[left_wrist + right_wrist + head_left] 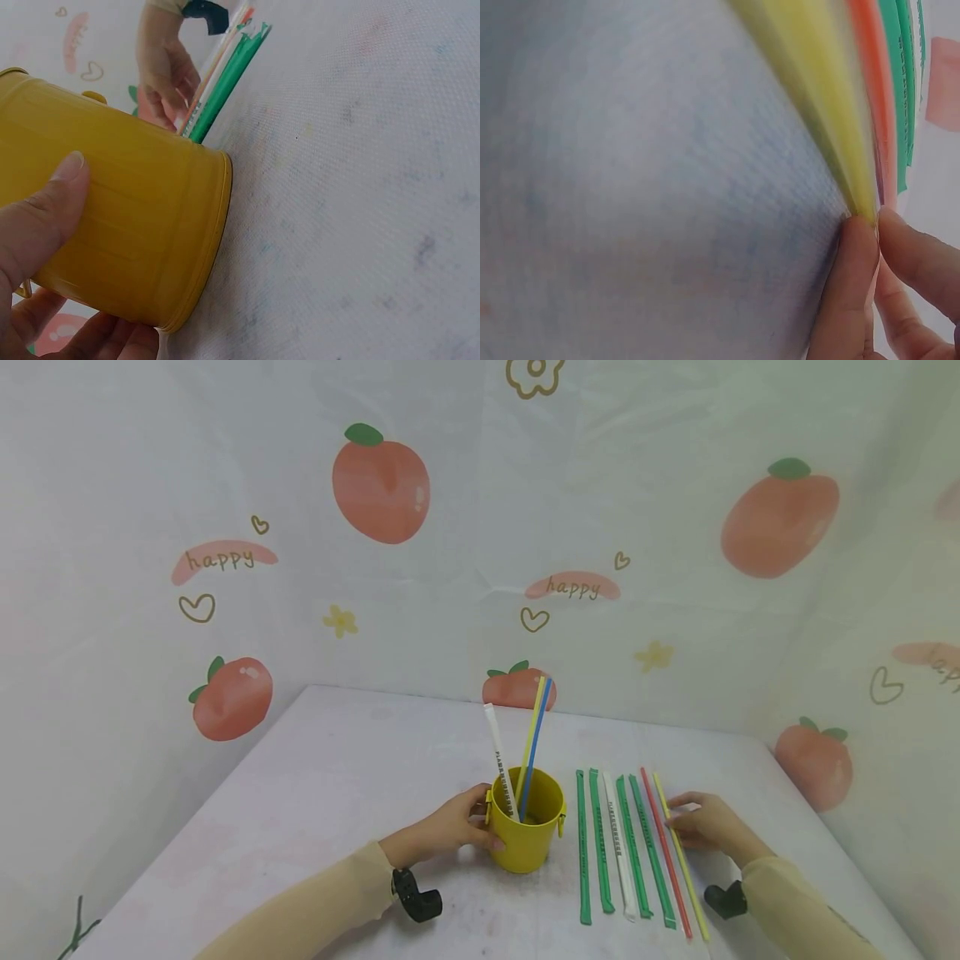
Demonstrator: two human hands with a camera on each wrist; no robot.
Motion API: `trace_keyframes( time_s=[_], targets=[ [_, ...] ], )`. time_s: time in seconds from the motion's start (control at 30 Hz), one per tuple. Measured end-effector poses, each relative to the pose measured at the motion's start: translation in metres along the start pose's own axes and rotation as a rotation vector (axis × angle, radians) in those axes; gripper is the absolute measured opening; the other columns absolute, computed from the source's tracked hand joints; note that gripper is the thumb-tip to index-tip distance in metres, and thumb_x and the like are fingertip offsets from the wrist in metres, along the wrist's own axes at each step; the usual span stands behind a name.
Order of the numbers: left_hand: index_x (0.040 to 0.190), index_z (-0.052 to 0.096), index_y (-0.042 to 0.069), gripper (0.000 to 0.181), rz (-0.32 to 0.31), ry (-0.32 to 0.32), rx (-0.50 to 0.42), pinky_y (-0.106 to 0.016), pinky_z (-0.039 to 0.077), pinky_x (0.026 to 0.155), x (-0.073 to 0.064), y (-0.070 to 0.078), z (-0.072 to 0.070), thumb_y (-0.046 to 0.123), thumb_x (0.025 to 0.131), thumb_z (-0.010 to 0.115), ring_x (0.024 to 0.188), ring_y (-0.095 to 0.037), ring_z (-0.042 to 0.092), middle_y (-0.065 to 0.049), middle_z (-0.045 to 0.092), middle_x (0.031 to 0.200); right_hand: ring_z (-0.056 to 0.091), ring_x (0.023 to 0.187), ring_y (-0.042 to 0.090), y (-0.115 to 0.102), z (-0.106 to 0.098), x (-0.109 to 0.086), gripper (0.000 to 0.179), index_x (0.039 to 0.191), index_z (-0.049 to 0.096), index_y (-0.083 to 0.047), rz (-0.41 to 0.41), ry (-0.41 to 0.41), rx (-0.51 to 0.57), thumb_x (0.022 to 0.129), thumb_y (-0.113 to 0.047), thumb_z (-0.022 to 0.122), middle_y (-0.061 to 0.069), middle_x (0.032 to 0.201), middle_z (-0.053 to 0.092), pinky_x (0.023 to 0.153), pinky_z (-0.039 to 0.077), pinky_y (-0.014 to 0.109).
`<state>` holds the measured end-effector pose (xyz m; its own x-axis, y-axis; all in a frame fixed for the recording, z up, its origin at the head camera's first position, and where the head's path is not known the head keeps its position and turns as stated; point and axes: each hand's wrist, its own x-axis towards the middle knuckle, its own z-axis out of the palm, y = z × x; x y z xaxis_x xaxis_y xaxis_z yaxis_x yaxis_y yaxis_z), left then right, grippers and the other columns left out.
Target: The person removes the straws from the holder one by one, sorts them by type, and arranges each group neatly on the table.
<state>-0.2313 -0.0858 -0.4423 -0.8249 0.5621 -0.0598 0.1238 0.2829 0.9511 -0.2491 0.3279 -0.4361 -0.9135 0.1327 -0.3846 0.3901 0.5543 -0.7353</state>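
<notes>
A small yellow bucket [522, 847] stands upright on the table, its side gripped by my left hand [457, 822]. In the left wrist view the thumb [45, 217] lies along the bucket wall, with the other fingers on the opposite side. A white-wrapped straw [501, 760], a yellow straw [532, 727] and a blue straw [536, 739] lean inside the bucket. At the right end of a row of straws, my right hand [705, 822] pinches another yellow straw [817, 82] between thumb and finger. This straw lies beside a red straw [667, 852].
Left of the red straw lie several green-wrapped straws [583, 852] and a white-wrapped one [618, 843], roughly parallel. The white table [360, 760] meets a printed cloth backdrop [450, 610] at the back and sides. A dark stem-like thing [77, 931] shows at lower left.
</notes>
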Motion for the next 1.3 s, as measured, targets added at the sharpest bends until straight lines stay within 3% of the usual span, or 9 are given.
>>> trace_keyframes(
  time_s=[0.83,1.3],
  targets=[
    [0.13,0.044,0.015,0.067,0.004,-0.011,-0.035,-0.041,0.038,0.102,-0.0002,0.001,-0.0002,0.014,0.073,0.079,0.118,-0.021,0.046,0.001,0.05,0.125,0.059,0.071,0.019,0.0038,-0.0027,0.0,0.056,0.126,0.041,0.008,0.008,-0.031,0.041,0.082,-0.014,0.069,0.017,0.091,0.058,0.065,0.054,0.029],
    [0.129,0.045,0.015,0.065,0.013,-0.012,-0.023,-0.042,0.039,0.102,0.0003,-0.0002,-0.0001,0.015,0.073,0.079,0.115,-0.02,0.048,0.002,0.051,0.121,0.059,0.074,0.019,0.0034,-0.0034,-0.001,0.056,0.126,0.042,0.008,0.009,-0.034,0.009,0.084,-0.017,0.068,0.017,0.092,0.059,0.066,0.054,0.029]
  ],
)
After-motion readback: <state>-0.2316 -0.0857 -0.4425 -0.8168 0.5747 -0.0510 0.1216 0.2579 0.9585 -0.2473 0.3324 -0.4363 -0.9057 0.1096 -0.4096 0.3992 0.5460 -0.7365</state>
